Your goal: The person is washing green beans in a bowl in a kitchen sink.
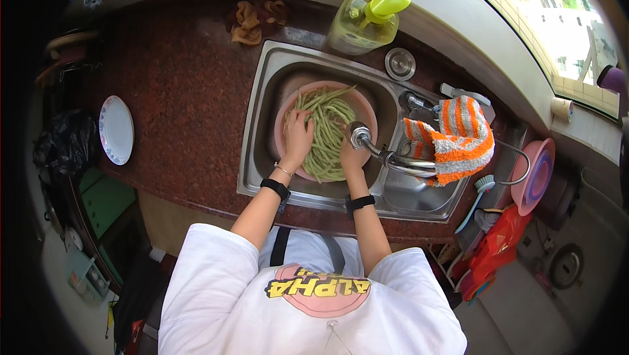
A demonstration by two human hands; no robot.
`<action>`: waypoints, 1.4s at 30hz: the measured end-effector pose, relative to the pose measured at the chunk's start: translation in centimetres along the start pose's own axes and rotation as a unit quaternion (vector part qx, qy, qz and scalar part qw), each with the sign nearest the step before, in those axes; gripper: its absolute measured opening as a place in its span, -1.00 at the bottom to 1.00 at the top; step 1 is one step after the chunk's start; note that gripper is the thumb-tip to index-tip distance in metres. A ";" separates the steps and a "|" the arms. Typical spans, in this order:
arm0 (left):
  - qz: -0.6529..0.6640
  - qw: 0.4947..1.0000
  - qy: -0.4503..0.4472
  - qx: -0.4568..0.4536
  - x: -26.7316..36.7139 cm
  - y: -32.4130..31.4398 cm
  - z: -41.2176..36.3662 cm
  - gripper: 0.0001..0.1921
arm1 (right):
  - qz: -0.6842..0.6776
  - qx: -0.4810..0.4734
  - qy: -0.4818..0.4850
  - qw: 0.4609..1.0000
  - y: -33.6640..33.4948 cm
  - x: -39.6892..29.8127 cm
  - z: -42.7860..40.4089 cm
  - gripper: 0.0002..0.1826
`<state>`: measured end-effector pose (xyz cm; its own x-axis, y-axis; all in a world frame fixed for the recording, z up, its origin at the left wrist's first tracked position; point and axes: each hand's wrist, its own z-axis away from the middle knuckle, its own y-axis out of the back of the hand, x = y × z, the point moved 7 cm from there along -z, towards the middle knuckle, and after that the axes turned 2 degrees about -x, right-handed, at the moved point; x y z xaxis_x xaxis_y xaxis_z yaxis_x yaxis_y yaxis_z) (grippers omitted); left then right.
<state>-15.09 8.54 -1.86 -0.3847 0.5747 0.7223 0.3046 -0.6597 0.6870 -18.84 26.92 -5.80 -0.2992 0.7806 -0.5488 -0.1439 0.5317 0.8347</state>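
Observation:
Long green beans (pixel 325 151) fill a pink plastic basin (pixel 369 104), which stands in the larger bowl of a stainless steel sink (pixel 255 124). My left hand (pixel 298 137) lies on the left side of the beans, its fingers bent over them. Whether it grips any cannot be made out. At the basin's right side, my right hand (pixel 351 157) reaches in among the beans. The faucet head (pixel 359 134) covers part of that hand, and its fingertips are hidden. No running water is visible from the faucet.
An orange-and-grey striped cloth (pixel 464 141) drapes over the faucet pipe. Behind the sink stand a soap pump bottle (pixel 363 25) and a metal sink strainer (pixel 400 64). A white plate (pixel 117 130) sits at the counter's left; a dish brush (pixel 476 200) lies right of the sink.

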 end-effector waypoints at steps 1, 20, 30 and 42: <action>-0.005 1.000 0.005 0.006 -1.1 -0.6 0.4 -0.66 | -0.006 -0.004 0.005 1.000 -0.3 -1.7 -0.2 -0.80; 0.283 0.906 0.245 -0.196 -6.0 -12.8 -3.1 -0.69 | -0.474 -0.248 -0.304 0.788 -8.8 1.4 -1.9 -0.68; 0.513 0.760 0.368 -0.154 -6.2 -12.0 -3.4 -0.80 | -0.432 -0.241 -0.304 0.814 -8.7 -0.6 -1.7 -0.65; 0.547 0.741 0.372 -0.117 -1.7 -13.8 -3.3 -0.78 | -0.393 -0.194 -0.246 0.864 -8.8 7.8 -1.4 -0.66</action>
<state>-21.52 15.08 -12.89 -0.4194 -0.7340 0.5342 0.6631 -0.6496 -0.3719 -21.19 27.89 -17.36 0.4589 0.3239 -0.8274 -0.4537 0.8860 0.0952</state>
